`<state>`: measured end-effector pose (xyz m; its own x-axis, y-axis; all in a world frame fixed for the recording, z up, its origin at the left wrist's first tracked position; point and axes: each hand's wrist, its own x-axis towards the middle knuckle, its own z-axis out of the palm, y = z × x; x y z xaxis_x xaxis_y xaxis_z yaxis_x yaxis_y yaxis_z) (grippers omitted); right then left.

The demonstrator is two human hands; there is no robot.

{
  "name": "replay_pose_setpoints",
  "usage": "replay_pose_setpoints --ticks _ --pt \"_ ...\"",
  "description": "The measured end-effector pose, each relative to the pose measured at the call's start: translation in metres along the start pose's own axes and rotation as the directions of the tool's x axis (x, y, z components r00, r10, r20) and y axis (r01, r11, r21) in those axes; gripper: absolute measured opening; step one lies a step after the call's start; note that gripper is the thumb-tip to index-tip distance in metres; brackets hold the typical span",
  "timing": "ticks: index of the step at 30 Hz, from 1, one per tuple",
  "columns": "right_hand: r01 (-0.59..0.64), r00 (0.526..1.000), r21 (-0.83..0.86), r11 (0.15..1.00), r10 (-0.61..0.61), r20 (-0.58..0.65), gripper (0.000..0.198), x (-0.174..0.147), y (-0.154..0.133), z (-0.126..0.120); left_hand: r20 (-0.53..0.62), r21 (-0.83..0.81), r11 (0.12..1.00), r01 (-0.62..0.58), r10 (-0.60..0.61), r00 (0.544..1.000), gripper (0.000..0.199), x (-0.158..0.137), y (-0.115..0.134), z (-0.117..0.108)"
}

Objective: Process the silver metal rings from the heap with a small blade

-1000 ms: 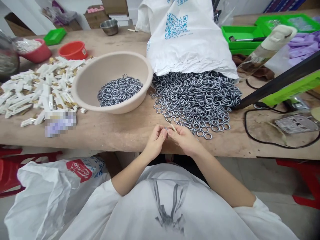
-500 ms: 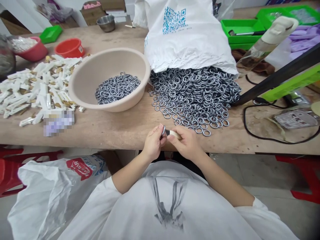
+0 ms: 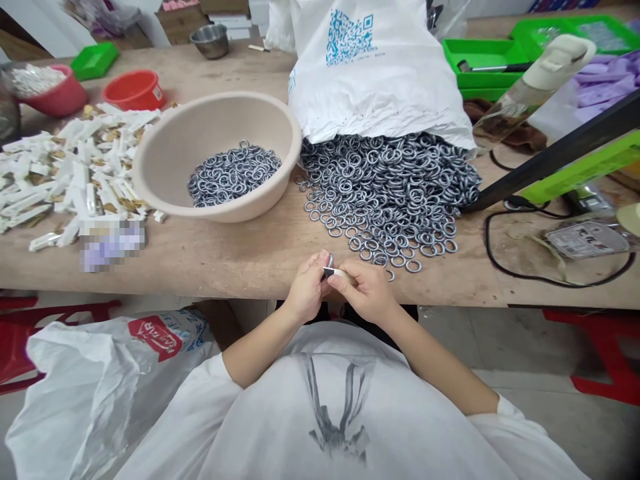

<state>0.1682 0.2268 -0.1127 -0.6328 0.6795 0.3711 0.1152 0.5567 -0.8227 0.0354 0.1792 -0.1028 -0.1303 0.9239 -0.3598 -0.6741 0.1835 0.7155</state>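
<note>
Over the table's front edge, my left hand [image 3: 306, 288] pinches one grey ring [image 3: 330, 260] between thumb and fingers. My right hand [image 3: 369, 291] is closed around a small knife [image 3: 345, 275] with a cream handle and a short dark blade. The blade lies at the ring, close to my left thumb; whether it touches is too small to tell. Just beyond my hands spreads a heap of loose grey rings [image 3: 385, 193], spilling from a white sack [image 3: 375, 93]. More such rings lie inside a beige basin [image 3: 163, 150] to the left.
White and brown pieces [image 3: 75, 173] are heaped at the left, near a red bowl [image 3: 134, 90]. A black and green bar [image 3: 565, 143] slants across the right, beside a bottle [image 3: 537, 90] and a looped black cord [image 3: 493, 250]. A plastic bag [image 3: 100, 380] stands below the table.
My right hand has shifted slightly left and down, bringing the knife closer to my left fingers. The ring stays in my left hand. The view has shifted a little.
</note>
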Motion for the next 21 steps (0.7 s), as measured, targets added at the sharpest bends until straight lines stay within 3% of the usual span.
replay_pose_setpoints --ticks 7,14,21 --pt "-0.075 0.997 0.02 0.997 0.075 -0.004 0.042 0.005 0.007 0.011 0.041 -0.029 0.999 0.04 -0.039 0.998 0.066 0.003 0.0 -0.013" --pt "0.015 1.0 -0.145 0.989 -0.016 -0.01 0.045 0.012 0.0 0.009 0.03 -0.103 0.993 0.052 -0.05 0.998 0.065 0.001 0.003 -0.012" --pt "0.038 0.999 -0.119 0.992 -0.04 -0.012 0.047 0.009 -0.005 0.007 0.036 -0.111 0.993 0.035 -0.031 0.999 0.064 0.001 0.006 -0.01"
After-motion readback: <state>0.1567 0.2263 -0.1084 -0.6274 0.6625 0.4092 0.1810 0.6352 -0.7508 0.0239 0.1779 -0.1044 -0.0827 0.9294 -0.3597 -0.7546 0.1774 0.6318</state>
